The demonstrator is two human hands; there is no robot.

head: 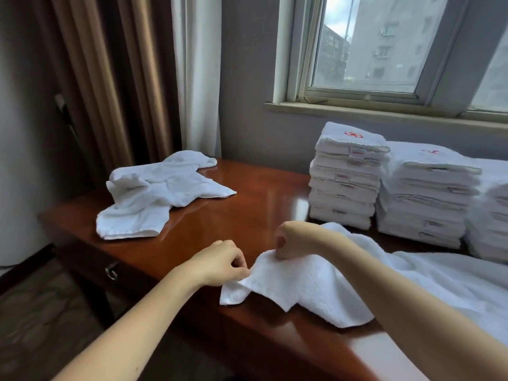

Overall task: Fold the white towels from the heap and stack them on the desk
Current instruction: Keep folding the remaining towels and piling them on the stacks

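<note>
A white towel (310,287) lies spread on the near part of the reddish wooden desk (247,213), reaching off to the right. My left hand (220,264) pinches its near-left edge. My right hand (295,240) pinches the far-left corner, fingers curled round the cloth. A loose heap of white towels (156,193) lies at the desk's far left. Stacks of folded white towels (346,180) with red embroidery stand at the back right, a second stack (426,199) beside the first.
A third stack (492,221) is partly cut off at the right edge. Behind the desk are a window sill (384,114) and curtains (123,78). The desk's front edge has a drawer handle (111,272) on the left.
</note>
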